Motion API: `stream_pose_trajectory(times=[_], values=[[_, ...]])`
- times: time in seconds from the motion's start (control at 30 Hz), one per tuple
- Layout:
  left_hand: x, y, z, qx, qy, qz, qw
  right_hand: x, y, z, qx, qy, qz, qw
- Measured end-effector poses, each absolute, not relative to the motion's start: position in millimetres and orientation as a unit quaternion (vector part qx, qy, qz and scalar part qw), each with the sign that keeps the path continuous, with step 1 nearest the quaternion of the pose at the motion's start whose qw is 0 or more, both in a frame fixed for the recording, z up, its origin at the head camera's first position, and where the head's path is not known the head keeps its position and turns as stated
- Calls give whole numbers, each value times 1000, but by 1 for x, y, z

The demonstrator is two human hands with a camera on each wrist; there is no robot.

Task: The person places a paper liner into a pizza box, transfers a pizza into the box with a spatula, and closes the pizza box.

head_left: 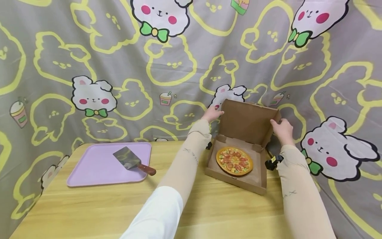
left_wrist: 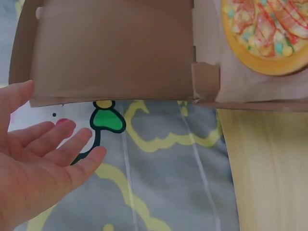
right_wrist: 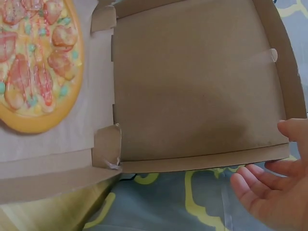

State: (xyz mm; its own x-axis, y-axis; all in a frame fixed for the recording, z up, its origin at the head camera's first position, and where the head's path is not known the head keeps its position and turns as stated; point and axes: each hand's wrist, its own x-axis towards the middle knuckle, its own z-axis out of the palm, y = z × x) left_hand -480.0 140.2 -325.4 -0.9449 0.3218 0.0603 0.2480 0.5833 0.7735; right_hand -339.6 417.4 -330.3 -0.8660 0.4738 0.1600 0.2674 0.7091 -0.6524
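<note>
A brown cardboard pizza box (head_left: 235, 182) stands with its lid (head_left: 243, 122) raised. Inside lies a round pizza (head_left: 234, 161) with a yellow-orange crust and red toppings. My left hand (head_left: 212, 114) is at the lid's upper left corner; in the left wrist view its thumb (left_wrist: 19, 94) reaches the lid's edge while the other fingers spread loosely below, apart from the cardboard. At the opposite corner, my right hand (head_left: 283, 130) holds the lid's edge, with the thumb (right_wrist: 291, 129) on the inner side and the fingers (right_wrist: 262, 180) at the outer side.
To the left, a lilac tray (head_left: 92, 169) lies on the wooden table (head_left: 98, 205). A spatula (head_left: 132, 159) with a wooden handle rests on it, the handle jutting past the tray's right edge. Behind everything hangs a grey patterned curtain (head_left: 125, 66), close to the lid.
</note>
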Motion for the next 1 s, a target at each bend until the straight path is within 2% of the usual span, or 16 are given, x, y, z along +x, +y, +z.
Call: stream_pose_trajectory(times=[0.13,0.17,0.47,0.7,1.0], values=[[-496,147,-339,184,874,448,50,-338,414,-335,-210,-908,328,156],[-486,146,-331,177,875,447,56,-338,413,-336,-212,-907,330,155],[-466,152,-318,148,898,413,-36,-341,408,-337,-225,-889,335,214],[-468,155,-321,125,897,418,-67,-341,406,-338,-234,-883,319,251],[-476,150,-332,122,894,417,-107,-342,402,-342,-201,-895,285,278]])
